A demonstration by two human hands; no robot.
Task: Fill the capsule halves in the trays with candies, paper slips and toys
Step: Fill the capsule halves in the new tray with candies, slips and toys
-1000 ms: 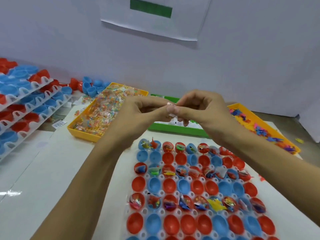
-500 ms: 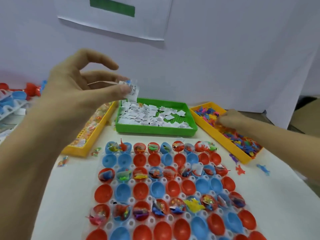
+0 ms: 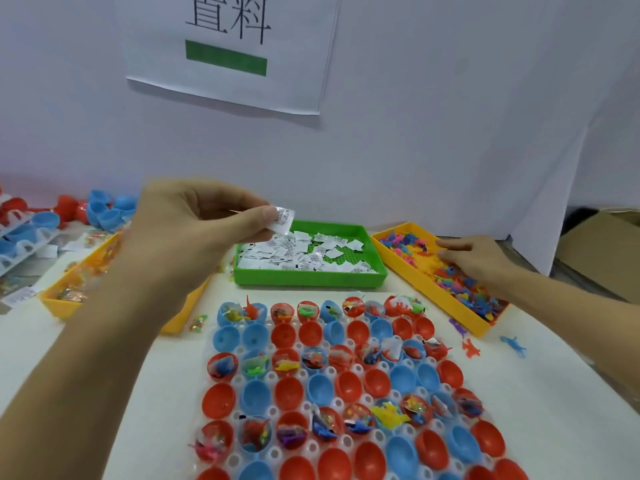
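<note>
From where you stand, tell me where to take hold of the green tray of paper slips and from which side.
Grip the green tray by its near long wall, coming from the capsule tray side. That raised rim is bare and faces you; the yellow toy tray crowds its right end, and the left hand hangs over its left end.

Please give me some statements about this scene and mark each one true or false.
1. The left hand pinches a paper slip. True.
2. The right hand is in the green tray. False: it reaches into the yellow toy tray.
3. The green tray holds paper slips. True.
4. Every capsule half in the capsule tray is filled. False: whole rows are empty.
</note>
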